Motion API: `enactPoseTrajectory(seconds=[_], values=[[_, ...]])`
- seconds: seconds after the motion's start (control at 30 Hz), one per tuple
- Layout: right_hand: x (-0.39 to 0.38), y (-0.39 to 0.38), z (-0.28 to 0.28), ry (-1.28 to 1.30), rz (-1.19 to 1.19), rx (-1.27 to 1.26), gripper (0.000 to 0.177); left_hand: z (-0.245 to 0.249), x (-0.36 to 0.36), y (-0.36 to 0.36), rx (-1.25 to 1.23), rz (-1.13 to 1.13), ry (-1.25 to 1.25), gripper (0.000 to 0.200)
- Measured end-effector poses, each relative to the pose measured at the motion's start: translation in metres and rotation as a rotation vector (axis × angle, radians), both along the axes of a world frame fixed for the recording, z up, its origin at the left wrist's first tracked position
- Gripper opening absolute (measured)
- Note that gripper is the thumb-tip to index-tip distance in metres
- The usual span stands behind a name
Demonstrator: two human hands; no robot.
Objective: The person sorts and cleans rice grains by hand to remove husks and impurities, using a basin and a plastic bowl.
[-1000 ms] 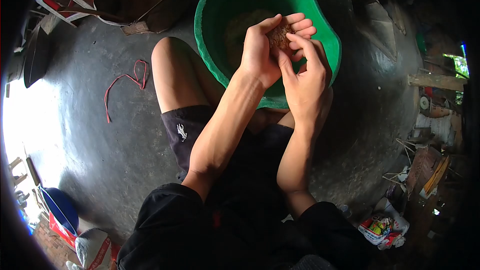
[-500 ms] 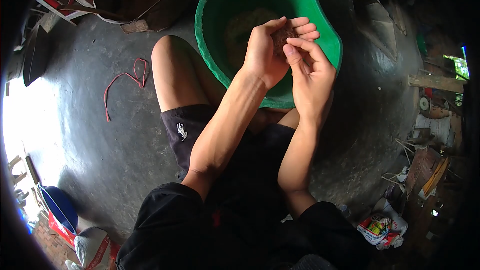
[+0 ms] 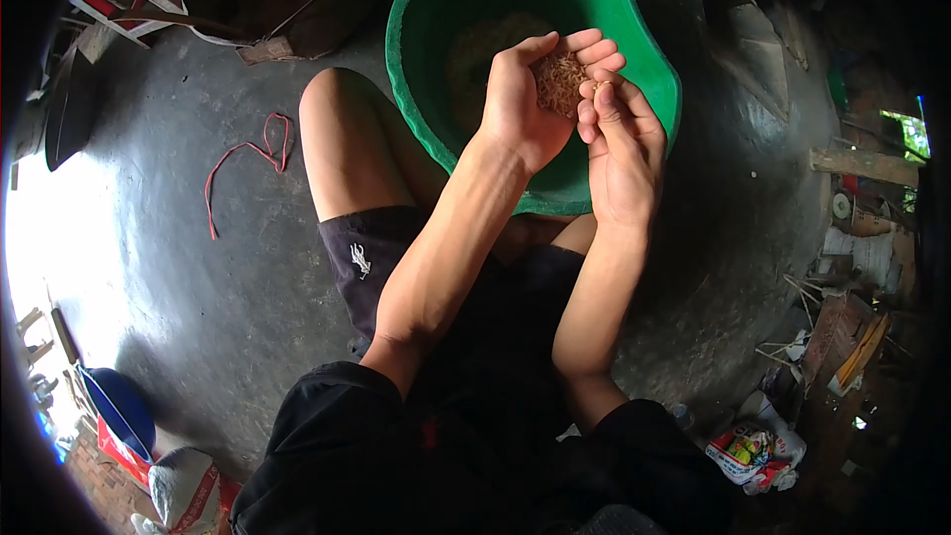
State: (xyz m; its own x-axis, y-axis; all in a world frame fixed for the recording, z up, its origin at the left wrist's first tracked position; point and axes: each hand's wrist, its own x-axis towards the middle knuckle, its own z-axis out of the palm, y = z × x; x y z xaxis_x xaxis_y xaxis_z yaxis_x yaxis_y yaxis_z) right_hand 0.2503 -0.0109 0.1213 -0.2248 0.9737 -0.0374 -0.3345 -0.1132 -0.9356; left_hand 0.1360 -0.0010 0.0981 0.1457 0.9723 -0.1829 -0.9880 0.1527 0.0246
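My left hand is cupped palm up above the green basin, holding a small heap of reddish-brown grains. Close beside the heap, on its right, my right hand has its thumb and fingertips pinched together. A tiny pale bit, perhaps a grain, shows at those fingertips. Lower in the basin lies a dim, tan mass, partly hidden by my left hand and in shadow.
A red cord lies on the dark floor at left. Beyond my left knee stands a large dark pan. A blue container is at lower left, a printed bag at lower right, and wood pieces at right.
My right hand has shifted slightly right and down from over the left palm, its fingers curling in more. More of the grains in my left palm now show, brightly lit.
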Motion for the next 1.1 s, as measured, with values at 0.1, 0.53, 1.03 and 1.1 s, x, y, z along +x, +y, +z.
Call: enactPoseTrajectory(seconds=[0.1, 0.53, 1.03, 1.1], values=[[-0.002, 0.000, 0.000, -0.021, -0.009, -0.003, 0.019, -0.001, 0.000, 0.000, -0.006, -0.003, 0.013, 0.041], [-0.006, 0.001, 0.002, -0.031, -0.086, -0.055, 0.016, -0.003, 0.000, 0.002, -0.028, 0.000, 0.003, 0.040], [0.000, 0.008, -0.007, -0.035, -0.099, -0.070, 0.020, -0.007, 0.001, 0.004, -0.088, 0.028, -0.017, 0.039], [0.005, 0.013, -0.015, -0.056, -0.132, -0.071, 0.021, -0.013, -0.004, 0.007, -0.095, 0.062, -0.016, 0.039]])
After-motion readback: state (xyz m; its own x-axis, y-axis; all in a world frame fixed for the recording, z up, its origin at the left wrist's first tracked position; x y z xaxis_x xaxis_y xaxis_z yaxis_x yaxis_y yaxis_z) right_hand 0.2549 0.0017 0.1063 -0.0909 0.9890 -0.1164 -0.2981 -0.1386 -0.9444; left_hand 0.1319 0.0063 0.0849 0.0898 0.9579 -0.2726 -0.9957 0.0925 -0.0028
